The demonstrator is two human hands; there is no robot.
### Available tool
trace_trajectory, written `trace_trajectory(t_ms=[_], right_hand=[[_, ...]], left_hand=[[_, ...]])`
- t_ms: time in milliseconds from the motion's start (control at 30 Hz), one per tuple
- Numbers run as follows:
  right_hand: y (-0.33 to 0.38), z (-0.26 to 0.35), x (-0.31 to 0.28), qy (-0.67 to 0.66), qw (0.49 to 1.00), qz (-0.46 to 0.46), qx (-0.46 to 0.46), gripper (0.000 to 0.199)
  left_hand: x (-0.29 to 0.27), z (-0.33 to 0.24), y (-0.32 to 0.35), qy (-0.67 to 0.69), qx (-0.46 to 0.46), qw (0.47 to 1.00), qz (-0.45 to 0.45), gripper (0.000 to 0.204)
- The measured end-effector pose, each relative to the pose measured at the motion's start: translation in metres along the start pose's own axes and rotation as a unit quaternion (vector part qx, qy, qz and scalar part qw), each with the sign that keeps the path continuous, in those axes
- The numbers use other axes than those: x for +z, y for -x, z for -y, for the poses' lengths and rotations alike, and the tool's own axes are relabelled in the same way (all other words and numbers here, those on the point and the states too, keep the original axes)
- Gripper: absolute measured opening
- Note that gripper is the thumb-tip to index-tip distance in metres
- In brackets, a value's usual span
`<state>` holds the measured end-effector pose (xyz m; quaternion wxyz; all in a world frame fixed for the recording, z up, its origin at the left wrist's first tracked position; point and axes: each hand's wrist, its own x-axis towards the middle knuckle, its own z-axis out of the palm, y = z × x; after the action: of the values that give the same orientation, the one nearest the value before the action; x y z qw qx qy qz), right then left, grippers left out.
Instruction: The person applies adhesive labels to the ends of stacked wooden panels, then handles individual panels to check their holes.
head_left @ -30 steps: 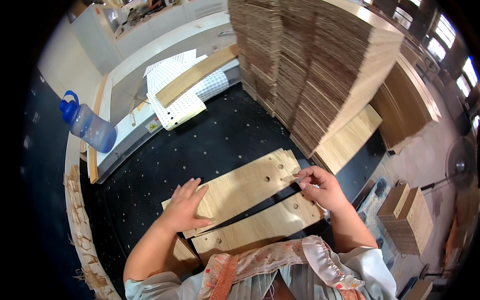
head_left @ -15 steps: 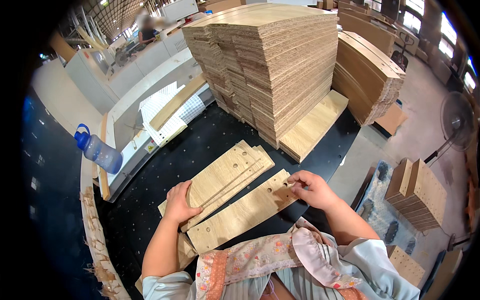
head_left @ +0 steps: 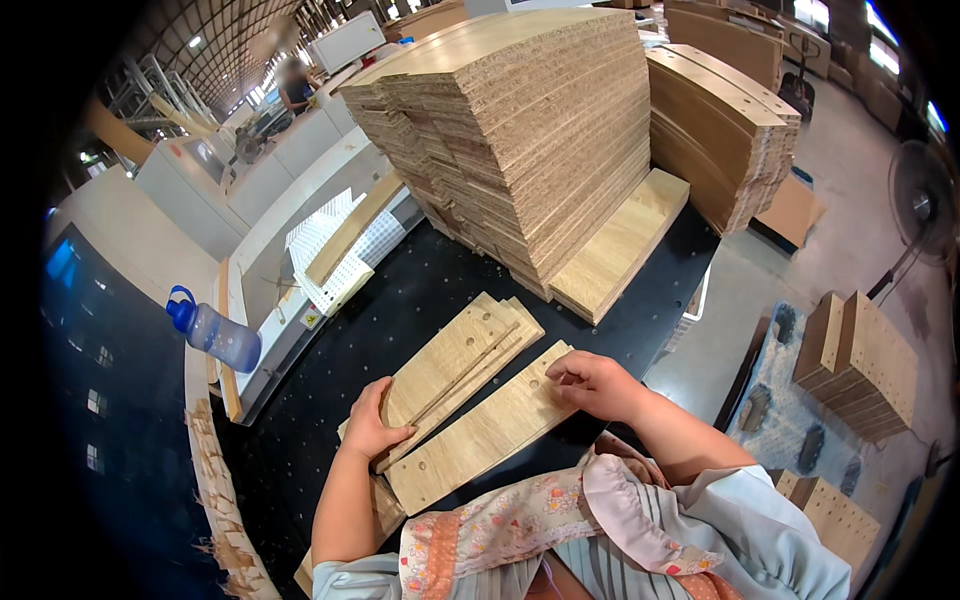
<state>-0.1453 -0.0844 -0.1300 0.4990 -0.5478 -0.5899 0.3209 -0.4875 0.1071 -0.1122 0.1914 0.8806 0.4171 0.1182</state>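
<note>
**A:** Panels first, biggest to smallest: what do you see?

**B:** A tall stack of raw-edged boards fills the far half of the black table, with one loose board leaning flat against its foot. A second stack stands to its right, beyond the table edge. Near the person lie two or three drilled panels fanned on one another, and in front of them a single panel, aslant and near the front edge.

**A:** And the hands?

**B:** The left hand lies flat, fingers spread, on the low end of the fanned panels. The right hand is curled, fingertips pinching the upper corner of the single panel.

**A:** How far along does it look?

**B:** Early, I judge: only a few panels are laid out against the big stacks, and none is squared to another yet.

**A:** Room to move?

**B:** Bare table to the left and between the panels and the stack. The right edge is close by the right hand, the floor below it. A blue bottle sits well off to the left.
</note>
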Motion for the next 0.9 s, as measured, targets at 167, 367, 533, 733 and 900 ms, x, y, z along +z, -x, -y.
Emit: trace_trajectory(t_ms=[167, 367, 533, 733, 900], right_hand=[[0.0, -0.007, -0.003, 0.008, 0.998, 0.005, 0.057, 0.021], [0.0, -0.015, -0.011, -0.032, 0.994, -0.003, 0.101, 0.02], [-0.009, -0.016, -0.013, -0.061, 0.989, -0.023, 0.131, 0.02], [-0.023, -0.016, -0.014, -0.024, 0.991, -0.027, 0.127, 0.02], [-0.022, -0.024, -0.014, -0.017, 0.995, -0.04, 0.085, 0.02]], left_hand=[[-0.006, -0.007, -0.011, -0.023, 0.002, 0.999, 0.049, 0.088], [-0.009, 0.013, -0.028, 0.028, -0.042, 0.999, 0.006, 0.088], [-0.014, 0.057, -0.052, 0.124, -0.047, 0.991, 0.005, 0.087], [-0.018, 0.083, -0.089, 0.004, -0.011, 0.995, -0.094, 0.079], [-0.009, 0.103, -0.093, -0.066, 0.0, 0.995, -0.075, 0.078]])
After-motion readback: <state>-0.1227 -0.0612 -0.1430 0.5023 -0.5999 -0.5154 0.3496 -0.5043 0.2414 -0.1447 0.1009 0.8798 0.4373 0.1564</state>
